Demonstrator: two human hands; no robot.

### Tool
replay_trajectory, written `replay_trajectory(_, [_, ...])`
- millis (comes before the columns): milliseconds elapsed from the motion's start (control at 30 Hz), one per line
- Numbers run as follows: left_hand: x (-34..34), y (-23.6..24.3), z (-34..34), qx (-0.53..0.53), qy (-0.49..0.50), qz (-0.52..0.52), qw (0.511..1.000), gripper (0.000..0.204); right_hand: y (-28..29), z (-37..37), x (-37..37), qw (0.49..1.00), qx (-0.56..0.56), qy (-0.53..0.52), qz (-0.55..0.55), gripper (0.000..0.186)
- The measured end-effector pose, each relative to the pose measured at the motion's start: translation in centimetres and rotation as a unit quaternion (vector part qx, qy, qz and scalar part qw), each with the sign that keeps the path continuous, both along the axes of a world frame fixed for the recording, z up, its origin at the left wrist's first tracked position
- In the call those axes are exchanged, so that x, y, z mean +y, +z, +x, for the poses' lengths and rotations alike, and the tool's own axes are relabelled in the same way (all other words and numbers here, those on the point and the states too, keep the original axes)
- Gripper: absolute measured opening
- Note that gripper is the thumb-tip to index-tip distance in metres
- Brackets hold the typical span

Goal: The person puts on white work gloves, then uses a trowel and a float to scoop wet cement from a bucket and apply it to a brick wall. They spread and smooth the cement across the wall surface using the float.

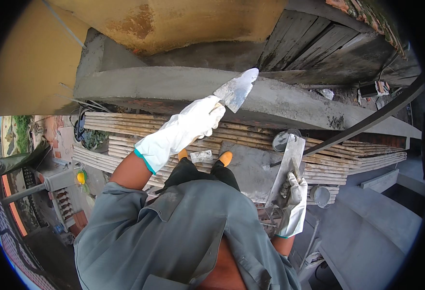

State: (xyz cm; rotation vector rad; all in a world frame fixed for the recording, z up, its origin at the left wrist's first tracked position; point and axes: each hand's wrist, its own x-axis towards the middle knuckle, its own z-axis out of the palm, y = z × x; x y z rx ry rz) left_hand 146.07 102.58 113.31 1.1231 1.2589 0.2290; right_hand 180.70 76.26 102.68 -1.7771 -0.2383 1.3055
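Overhead, from the head camera, the left hand (pixel 198 118), in a white glove, is closed around the handle of a trowel (pixel 236 89) whose blade points up and right, its tip resting on the grey cement ledge (pixel 173 82). Lower right, the right hand (pixel 293 193), also gloved, grips a long flat float (pixel 287 166) standing nearly upright. Both tools are held over bamboo scaffolding (pixel 125 125); the left hand is nearer the ledge.

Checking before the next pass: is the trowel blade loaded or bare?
Nearly bare: the trowel in the left hand shows only a thin grey smear, no heap.
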Motion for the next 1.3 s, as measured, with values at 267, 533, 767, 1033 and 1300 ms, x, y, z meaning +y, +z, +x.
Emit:
replay_trajectory(267, [-0.2,0.1,-20.2,0.053,0.238,-0.013,0.970,0.022,0.2,-2.8,3.5,0.996,-0.049,0.075,-0.025,0.015])
replay_trajectory(533, [1.8,-1.9,-37.0,0.092,0.362,0.054,0.926,0.030,1.1,-6.7,4.4,0.995,-0.029,0.093,-0.034,0.014])
replay_trajectory(767, [1.0,-3.6,-42.4,-0.028,0.383,0.024,0.923,0.032,0.0,-10.0,2.6,0.994,-0.046,0.075,-0.071,0.011])
replay_trajectory(1033, [-0.7,-0.1,-31.5,-0.141,0.128,-0.018,0.982,0.034,1.4,-17.6,3.1,0.994,-0.059,0.078,-0.045,0.009])
replay_trajectory(1300, [-2.7,-0.8,-29.0,0.021,-0.211,0.256,0.943,0.048,0.9,-26.2,5.1,0.912,-0.268,0.218,-0.220,0.039])
